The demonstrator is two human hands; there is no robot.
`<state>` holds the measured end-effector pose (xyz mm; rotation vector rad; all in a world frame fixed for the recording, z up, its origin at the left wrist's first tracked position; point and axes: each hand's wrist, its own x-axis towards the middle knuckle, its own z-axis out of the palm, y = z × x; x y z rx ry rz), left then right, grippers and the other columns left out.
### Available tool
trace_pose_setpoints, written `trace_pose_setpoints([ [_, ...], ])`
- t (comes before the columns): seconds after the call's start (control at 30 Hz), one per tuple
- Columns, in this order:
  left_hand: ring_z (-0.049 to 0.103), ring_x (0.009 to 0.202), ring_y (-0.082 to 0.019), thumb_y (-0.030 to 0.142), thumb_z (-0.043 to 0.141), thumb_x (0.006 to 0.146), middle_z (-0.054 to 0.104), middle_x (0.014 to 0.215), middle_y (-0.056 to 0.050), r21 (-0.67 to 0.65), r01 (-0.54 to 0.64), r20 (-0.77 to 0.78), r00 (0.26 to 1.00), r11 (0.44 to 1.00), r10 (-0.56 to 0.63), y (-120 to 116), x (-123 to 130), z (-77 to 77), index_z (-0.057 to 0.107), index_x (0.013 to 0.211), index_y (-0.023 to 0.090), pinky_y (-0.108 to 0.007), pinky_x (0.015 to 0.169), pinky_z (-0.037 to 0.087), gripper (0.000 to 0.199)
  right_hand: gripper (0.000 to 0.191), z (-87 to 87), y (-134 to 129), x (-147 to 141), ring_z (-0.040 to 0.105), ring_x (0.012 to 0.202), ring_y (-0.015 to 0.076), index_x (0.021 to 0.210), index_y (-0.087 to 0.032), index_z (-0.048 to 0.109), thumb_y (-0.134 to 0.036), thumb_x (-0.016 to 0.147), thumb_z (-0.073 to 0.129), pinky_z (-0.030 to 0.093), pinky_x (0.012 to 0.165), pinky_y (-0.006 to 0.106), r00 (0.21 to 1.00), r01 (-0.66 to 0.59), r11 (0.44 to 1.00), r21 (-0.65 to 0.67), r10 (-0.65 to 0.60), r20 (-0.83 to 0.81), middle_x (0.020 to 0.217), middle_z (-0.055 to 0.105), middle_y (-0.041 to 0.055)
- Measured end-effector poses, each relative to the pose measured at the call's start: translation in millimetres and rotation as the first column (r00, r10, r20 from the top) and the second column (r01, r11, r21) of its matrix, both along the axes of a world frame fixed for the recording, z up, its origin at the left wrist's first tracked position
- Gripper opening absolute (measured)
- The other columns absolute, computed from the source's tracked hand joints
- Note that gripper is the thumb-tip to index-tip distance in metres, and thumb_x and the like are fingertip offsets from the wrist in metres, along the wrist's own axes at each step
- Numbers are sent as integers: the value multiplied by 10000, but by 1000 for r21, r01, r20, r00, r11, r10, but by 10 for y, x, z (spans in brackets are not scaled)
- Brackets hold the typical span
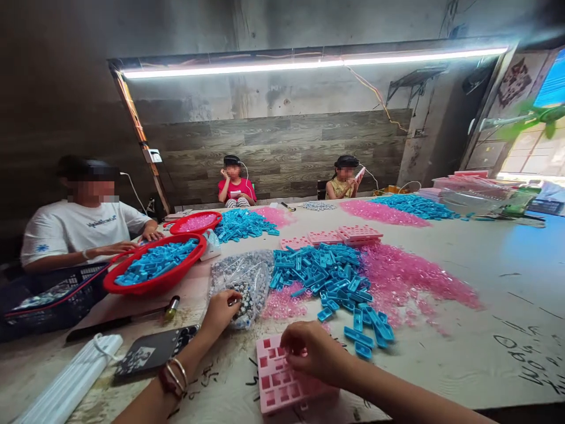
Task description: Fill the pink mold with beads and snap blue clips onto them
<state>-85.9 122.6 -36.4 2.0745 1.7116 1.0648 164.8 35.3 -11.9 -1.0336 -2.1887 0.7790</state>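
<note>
My left hand [223,309] is at the mouth of a clear plastic bag [258,268] full of small grey, white and dark pieces. Its fingers are curled together; whatever they pinch is too small to make out. My right hand [311,350] rests over a pink tray [276,394] with rows of square recesses, its fingers bent down toward the slots. The hand covers part of the tray, and anything between its fingertips is hidden. Just beyond the tray lies a heap of blue plastic parts [322,274], beside a spread of clear pink pieces [410,280].
Stacked pink trays [359,234] stand behind the blue heap. To the left are a red basin [154,288] of blue parts, a hammer [172,309], a dark flat pad [150,356] and a white bundle [73,377]. Three people sit around the table.
</note>
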Motion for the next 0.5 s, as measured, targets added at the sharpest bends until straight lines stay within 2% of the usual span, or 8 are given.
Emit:
trace_pose_setpoints([
  [0.13,619,782,-199,227,537,691,670,818,-40,125,29,10,999,992,-30,-47,35,75,658,755,176,-321,713,503,145,191,-99,108,22,500,551,88,749,-140,630,-56,610,529,371,511,183,987,68,985,-157,-89,-132,627,597,-20],
  [0.23,599,805,-191,236,518,740,644,830,-46,251,112,5,993,961,-117,-112,85,147,644,765,180,-316,736,494,140,193,-105,192,75,506,550,86,742,-136,598,-35,607,503,363,497,176,971,93,966,-239,-141,-194,636,591,-23],
  [0.3,587,808,-182,225,507,765,623,849,-53,292,174,-1,983,940,-182,-158,124,180,638,788,177,-308,739,491,141,211,-55,220,125,504,556,88,735,-141,587,-17,603,479,355,501,178,975,108,970,-217,-146,-167,632,583,-26],
  [0.37,578,813,-178,210,493,784,604,865,-61,302,217,-9,974,928,-225,-199,162,193,632,803,175,-307,748,487,145,237,24,210,170,503,567,95,687,-147,588,9,593,436,356,525,188,987,135,977,-167,-148,-70,612,574,-25],
  [0.5,565,849,-184,189,482,794,590,875,-64,284,256,-37,966,924,-256,-247,215,189,628,815,183,-310,773,478,148,281,161,61,175,548,681,121,589,-156,596,22,609,379,398,649,217,989,127,988,-86,-119,91,681,596,16],
])
